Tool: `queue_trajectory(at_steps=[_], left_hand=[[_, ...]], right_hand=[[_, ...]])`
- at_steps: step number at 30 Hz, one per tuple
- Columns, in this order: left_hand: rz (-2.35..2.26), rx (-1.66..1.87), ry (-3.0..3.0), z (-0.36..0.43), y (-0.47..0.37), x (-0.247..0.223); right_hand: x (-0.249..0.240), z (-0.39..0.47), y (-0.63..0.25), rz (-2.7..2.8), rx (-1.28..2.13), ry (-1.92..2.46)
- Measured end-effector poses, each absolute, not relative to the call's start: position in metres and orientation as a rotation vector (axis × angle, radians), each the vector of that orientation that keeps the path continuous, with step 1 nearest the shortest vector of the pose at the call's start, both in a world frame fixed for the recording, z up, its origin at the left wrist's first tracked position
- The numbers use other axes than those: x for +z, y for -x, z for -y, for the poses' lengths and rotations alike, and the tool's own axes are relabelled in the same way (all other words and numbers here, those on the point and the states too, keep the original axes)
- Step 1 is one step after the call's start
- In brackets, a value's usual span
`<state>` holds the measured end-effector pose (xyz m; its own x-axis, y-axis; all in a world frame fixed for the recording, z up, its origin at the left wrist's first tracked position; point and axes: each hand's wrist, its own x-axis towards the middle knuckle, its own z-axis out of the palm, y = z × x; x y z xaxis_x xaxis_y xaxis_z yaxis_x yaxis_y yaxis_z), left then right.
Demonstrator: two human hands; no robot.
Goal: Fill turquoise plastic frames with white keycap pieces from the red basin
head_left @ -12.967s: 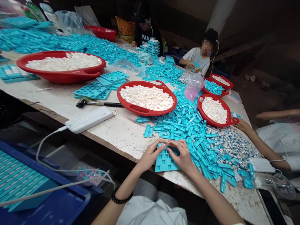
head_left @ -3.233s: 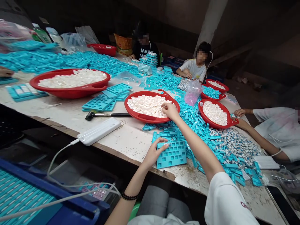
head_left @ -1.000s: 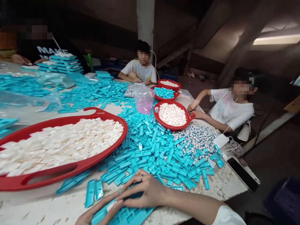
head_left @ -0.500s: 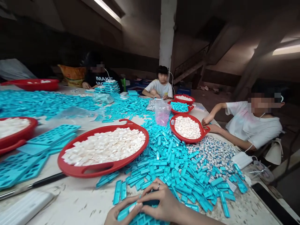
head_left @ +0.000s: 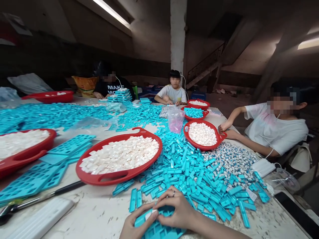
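Observation:
At the near table edge, my left hand curls around the side of a blue grid tray, its thumb against a small white piece. My right hand, with a ring on one finger, arches over the same tray, fingers bent and tips meeting my left hand by the white piece. What the right fingertips hold is hidden. Just beyond lie loose blue rectangular plastic pieces in a heap. A red basket of white pieces stands to the upper left of my hands.
More blue grid trays, a black-handled tool and a white plastic bar lie left. Another red basket, a heap of small white-and-blue pieces and a phone are right. Three people sit around the table.
The camera has turned slightly left, so the table and things appear farther right. My hands stay together on the blue tray, with the white piece showing more clearly.

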<state>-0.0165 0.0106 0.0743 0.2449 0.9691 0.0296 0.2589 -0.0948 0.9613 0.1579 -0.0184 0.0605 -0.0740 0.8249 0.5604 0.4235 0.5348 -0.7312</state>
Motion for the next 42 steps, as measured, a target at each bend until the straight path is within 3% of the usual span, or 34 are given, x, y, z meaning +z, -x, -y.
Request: queue_trajectory(at_steps=[17, 21, 25, 28, 42], left_hand=[[-1.157, 0.808, -1.618, -0.014, 0.023, 0.080], [-1.212, 0.821, -1.566, -0.013, 0.026, 0.074], [-1.215, 0.827, -1.551, -0.011, 0.025, 0.071], [-1.228, 0.810, -1.555, -0.012, 0.021, 0.074], [-1.149, 0.756, -1.619, -0.008, 0.021, 0.078]], right_hand=[[0.091, 0.019, -0.174, 1.835, 0.420, 1.130], [0.115, 0.008, -0.226, 1.644, 0.205, 1.393], [0.122, 0.005, -0.308, 1.392, -0.032, 2.061], [0.117, 0.009, -0.358, 1.152, -0.168, 2.328], [0.090, 0.016, -0.393, 0.938, -0.239, 2.401]])
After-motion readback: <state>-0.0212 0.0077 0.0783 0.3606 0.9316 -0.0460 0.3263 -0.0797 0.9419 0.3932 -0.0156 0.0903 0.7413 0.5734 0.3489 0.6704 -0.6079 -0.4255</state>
